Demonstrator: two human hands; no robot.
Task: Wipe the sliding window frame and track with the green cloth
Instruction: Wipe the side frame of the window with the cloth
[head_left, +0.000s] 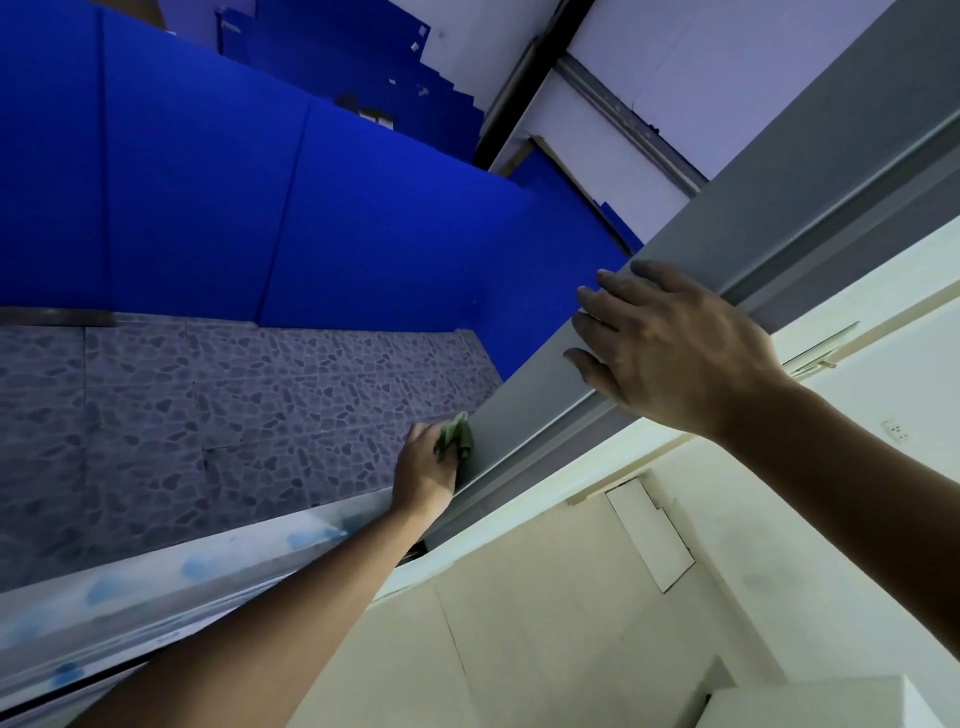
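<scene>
The grey sliding window frame (519, 410) runs diagonally from lower centre up to the right edge. My left hand (423, 473) reaches out through the opening and grips a bunched green cloth (454, 435), pressing it against the outer face of the frame near its lower end. My right hand (670, 348) lies higher up on the same frame, fingers spread over its outer edge and palm on its face. The bottom track (156, 613) runs from the lower left towards the frame's foot; my left forearm crosses over it.
Outside, a blue panelled wall (260, 182) and a pebble-patterned tiled surface (208, 415) lie far beyond the opening. The sill ledge (208, 558) carries blue paint smudges. A cream interior wall (571, 597) fills the lower right, with a white block (810, 701) at the bottom corner.
</scene>
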